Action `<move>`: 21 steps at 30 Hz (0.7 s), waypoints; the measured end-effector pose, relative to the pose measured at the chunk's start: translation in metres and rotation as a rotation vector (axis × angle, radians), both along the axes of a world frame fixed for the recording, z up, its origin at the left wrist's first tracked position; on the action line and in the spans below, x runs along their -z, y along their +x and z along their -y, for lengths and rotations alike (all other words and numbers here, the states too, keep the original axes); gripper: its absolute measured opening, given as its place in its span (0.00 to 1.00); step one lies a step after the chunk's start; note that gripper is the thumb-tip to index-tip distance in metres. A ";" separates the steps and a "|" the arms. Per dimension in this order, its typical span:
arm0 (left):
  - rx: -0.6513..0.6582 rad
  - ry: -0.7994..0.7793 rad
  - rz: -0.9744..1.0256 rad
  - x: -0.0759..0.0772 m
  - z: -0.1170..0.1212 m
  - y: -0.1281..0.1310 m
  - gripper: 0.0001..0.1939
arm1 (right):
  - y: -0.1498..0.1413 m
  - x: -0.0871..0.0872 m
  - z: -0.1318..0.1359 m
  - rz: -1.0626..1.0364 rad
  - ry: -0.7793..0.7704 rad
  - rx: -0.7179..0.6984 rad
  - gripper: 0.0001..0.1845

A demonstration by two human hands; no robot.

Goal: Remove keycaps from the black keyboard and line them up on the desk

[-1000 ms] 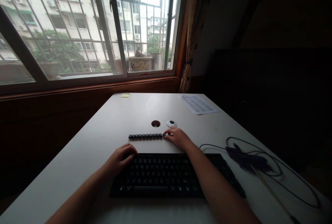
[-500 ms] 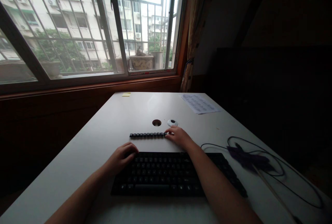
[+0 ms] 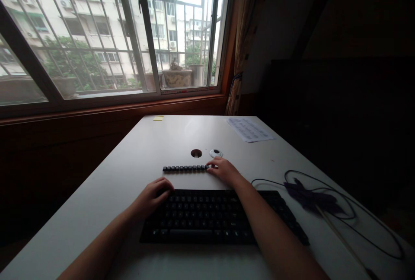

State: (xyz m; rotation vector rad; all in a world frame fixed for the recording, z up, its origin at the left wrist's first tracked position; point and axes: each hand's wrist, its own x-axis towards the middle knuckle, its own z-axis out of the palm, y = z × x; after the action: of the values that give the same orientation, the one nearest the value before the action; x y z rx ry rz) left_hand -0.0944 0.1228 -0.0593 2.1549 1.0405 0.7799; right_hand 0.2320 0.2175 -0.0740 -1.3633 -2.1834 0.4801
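A black keyboard [image 3: 191,215] lies on the white table in front of me. Over its far left corner rests my left hand [image 3: 155,193], closed, with curled fingers and thumb at the keyboard's edge; the fingertips are partly hidden. Beyond the keyboard runs a straight row of small black keycaps [image 3: 181,168], set side by side. At the right end of that row, my right hand [image 3: 222,170] has its thumb and fingers closed around the last keycap [image 3: 207,167]. My right forearm crosses above the keyboard and hides some of its keys.
Behind the row are a round hole [image 3: 196,153] in the tabletop and a white round cover [image 3: 215,153]. Printed sheets [image 3: 249,129] and yellow sticky notes [image 3: 158,118] lie toward the far edge. On the right are a looped black cable [image 3: 353,211], a dark purple cloth-like thing [image 3: 313,198] and a thin stick [image 3: 340,237].
Almost nothing differs. Both hands stay where they were, the right one still at the end of the keycap row; the view has shifted very slightly.
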 end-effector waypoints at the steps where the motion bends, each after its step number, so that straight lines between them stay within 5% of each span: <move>1: 0.000 0.000 0.000 0.000 0.000 0.000 0.07 | 0.000 0.000 0.000 0.001 -0.001 0.001 0.11; 21: -0.013 0.006 -0.001 -0.003 0.001 0.002 0.08 | 0.001 0.000 0.002 -0.037 -0.006 0.009 0.15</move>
State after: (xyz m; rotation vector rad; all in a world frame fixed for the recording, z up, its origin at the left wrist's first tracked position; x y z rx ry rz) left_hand -0.0928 0.1218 -0.0564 2.1557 1.0549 0.7893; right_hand 0.2333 0.2160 -0.0741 -1.3566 -2.1466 0.5053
